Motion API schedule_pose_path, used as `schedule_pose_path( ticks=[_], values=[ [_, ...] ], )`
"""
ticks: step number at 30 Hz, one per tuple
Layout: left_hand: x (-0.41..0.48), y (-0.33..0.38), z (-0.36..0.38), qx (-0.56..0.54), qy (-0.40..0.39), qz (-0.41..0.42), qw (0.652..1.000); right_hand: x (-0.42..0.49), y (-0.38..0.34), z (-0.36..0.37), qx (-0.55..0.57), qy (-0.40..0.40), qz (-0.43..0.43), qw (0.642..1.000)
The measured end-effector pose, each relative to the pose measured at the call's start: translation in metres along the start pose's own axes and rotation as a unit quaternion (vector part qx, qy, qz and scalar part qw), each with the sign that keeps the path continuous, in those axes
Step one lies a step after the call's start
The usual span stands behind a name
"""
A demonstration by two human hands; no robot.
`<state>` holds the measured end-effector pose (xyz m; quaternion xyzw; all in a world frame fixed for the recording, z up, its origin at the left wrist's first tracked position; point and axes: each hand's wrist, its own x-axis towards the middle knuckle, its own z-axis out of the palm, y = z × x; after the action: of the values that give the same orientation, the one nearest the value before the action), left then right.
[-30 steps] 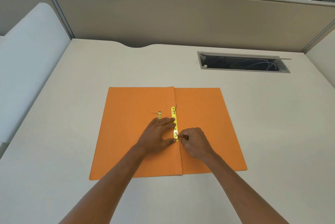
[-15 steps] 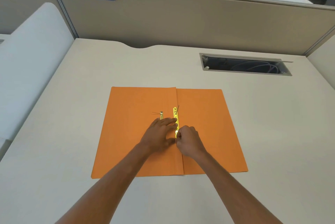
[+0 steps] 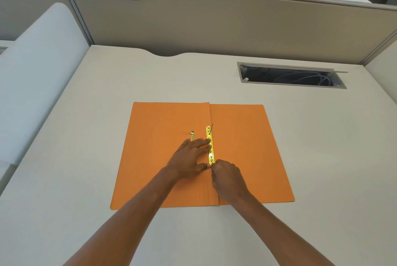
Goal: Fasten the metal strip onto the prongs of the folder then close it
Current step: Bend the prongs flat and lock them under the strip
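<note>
Head view: an open orange folder point(image 3: 240, 154) lies flat on a pale desk point(image 3: 86, 136), both covers spread.
Change: the right hand point(image 3: 228, 179) has slid in from the right cover to the fold and now sits beside the left hand point(image 3: 189, 158), fingertips at the near end of the metal strip point(image 3: 210, 147).
Meaning: the near prong is probably being pressed down or locked; the folder is not yet closed.
Strip: it lies along the fold, just right of the left fingers point(image 3: 202, 143), which rest flat and spread against its edge.
Right fingers: curled at the strip's near end; whether they pinch anything, I cannot tell.
Loose piece: a second small metal part point(image 3: 192, 135) lies on the left cover, half under the left fingers.
</note>
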<state>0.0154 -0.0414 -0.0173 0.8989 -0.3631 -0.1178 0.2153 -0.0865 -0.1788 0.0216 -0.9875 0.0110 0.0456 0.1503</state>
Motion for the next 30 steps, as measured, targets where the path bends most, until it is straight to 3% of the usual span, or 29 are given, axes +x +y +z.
schedule_pose_path(
  ticks=[6, 20, 26, 30],
  values=[
    [0.001, -0.001, -0.002, 0.003, -0.003, 0.004, 1.0, -0.003, -0.001, 0.004, -0.011, 0.002, 0.004, 1.0],
    [0.003, 0.0, -0.007, -0.004, 0.001, 0.009, 1.0, -0.007, 0.009, 0.011, 0.161, 0.064, 0.069, 0.982],
    [0.005, 0.013, -0.012, 0.018, 0.037, -0.012, 0.999, 0.034, 0.03, -0.009, 0.25, 0.116, 0.105, 0.955],
    [0.004, 0.019, -0.012, 0.017, 0.049, -0.02, 0.998, 0.075, 0.039, -0.025, 0.273, 0.093, 0.108, 0.951]
  ],
)
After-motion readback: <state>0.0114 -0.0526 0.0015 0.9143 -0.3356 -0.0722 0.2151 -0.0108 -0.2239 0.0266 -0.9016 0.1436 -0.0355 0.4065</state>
